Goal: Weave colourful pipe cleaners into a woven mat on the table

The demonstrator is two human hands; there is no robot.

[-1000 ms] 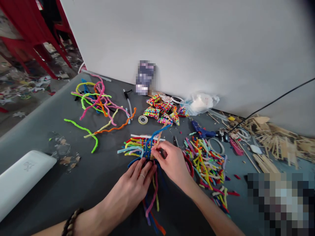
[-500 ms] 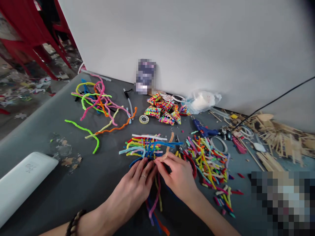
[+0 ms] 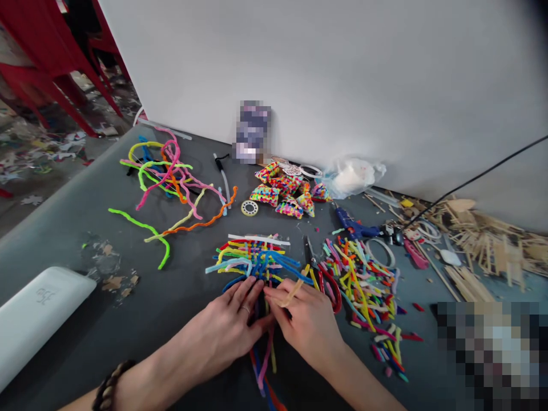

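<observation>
A woven mat of pipe cleaners (image 3: 252,251) in many colours lies on the table, loose ends sticking out on its sides and hanging towards me. The fingers of my left hand (image 3: 233,319) press together on its near edge, holding it down. My right hand (image 3: 308,319) pinches a peach pipe cleaner (image 3: 295,291) at the same edge, and the strip bends back over the knuckles. The pinched end is hidden under my fingertips. Red-handled scissors (image 3: 331,285) lie just right of my right hand, beside a heap of cut pipe cleaner pieces (image 3: 368,279).
Long pipe cleaners (image 3: 171,171) lie tangled at the back left. Several small colourful woven pillow shapes (image 3: 286,188), a tape roll (image 3: 249,208), a plastic bag (image 3: 355,174) and a blue glue gun (image 3: 355,224) lie farther back. Wooden sticks (image 3: 492,245) are heaped right; a white case (image 3: 43,319) is left.
My right hand has moved slightly down and right, and the peach pipe cleaner now tilts lower over its knuckles. The blue strands have swung towards me, and more of the scissors shows.
</observation>
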